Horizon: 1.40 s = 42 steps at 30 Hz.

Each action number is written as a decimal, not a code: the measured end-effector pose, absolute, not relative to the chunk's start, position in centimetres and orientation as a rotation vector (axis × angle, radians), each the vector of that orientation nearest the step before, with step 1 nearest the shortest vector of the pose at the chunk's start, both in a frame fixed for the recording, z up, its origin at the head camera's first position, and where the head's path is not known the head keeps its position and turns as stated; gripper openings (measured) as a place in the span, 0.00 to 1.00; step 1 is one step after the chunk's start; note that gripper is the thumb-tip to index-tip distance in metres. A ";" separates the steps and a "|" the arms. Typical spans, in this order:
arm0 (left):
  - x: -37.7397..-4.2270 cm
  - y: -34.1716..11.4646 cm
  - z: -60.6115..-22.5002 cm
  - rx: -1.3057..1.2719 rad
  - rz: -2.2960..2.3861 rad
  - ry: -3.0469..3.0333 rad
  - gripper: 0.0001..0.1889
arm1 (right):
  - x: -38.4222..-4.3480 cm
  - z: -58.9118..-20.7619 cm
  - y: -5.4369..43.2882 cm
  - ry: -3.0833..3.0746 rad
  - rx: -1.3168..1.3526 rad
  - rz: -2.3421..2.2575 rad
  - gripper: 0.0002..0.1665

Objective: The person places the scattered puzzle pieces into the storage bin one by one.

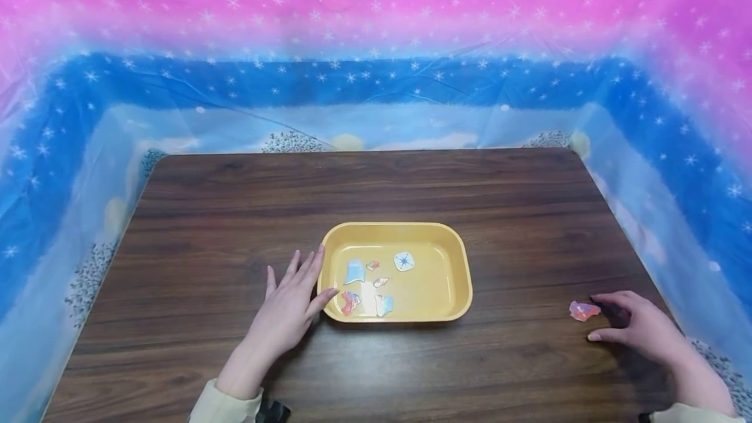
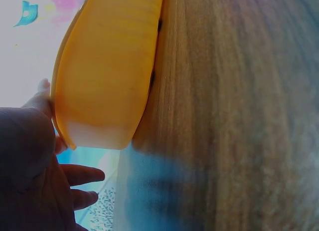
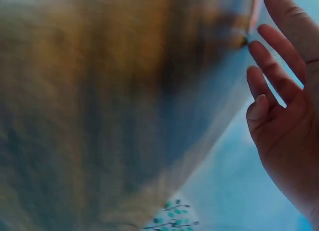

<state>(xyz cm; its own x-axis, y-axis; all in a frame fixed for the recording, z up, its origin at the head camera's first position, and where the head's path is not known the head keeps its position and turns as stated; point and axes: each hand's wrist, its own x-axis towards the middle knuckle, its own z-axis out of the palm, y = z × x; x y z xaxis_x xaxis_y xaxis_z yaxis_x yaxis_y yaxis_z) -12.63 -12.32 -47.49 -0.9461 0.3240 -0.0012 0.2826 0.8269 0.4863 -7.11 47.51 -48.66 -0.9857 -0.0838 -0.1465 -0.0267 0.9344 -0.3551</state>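
Note:
A yellow rectangular tray (image 1: 461,260) with rounded corners stands on the table. Its left rim is touched by my left hand (image 1: 284,309), whose fingers lie fairly straight along the outside and whose thumb reaches over the edge. The left wrist view shows the tray's outer wall (image 2: 104,71) beside that hand. Inside lie several small flat pieces, among them a light blue one (image 1: 355,271), a red one (image 1: 350,303) and a white one with a blue star (image 1: 404,261). At the right, a flat pink-red piece (image 1: 583,311) lies by my right hand (image 1: 646,328), its thumb and forefinger apart.
The dark wooden table (image 1: 235,201) has its right edge close to the right hand. Around it hangs a pink and blue cloth (image 1: 376,83) with white snowflakes. In the right wrist view, the table surface (image 3: 99,91) is blurred.

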 end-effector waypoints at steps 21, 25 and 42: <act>-12.6 -12.3 -47.4 0.455 0.785 2.901 0.40 | -6.7 -50.8 47.8 3.101 -0.047 -0.598 0.19; -12.7 -12.4 -47.4 0.462 0.783 2.901 0.40 | -6.9 -51.2 47.3 3.125 -0.057 -0.609 0.11; -12.6 -12.5 -47.5 0.488 0.795 2.904 0.40 | -7.9 -50.8 43.4 3.067 0.115 -0.597 0.43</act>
